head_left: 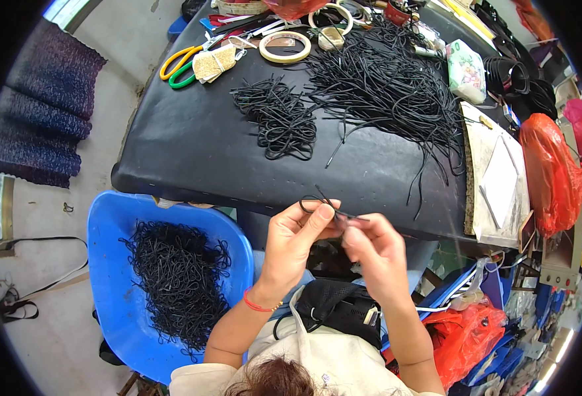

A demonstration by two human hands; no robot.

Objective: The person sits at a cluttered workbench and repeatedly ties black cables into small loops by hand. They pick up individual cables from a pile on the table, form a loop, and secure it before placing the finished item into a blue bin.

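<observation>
Up near the edge of the table (192, 148), the left hand (292, 241) pinches a thin black cord (351, 216) with a small loop, and the right hand (378, 251) is curled close by it, too blurry to tell if it grips. It looks light, soft and bendy, maybe a bit slippery, so fingertips close to the loop seem the best hold. Fingers hide its middle, so I cannot see a knot or follow it to both ends.
</observation>
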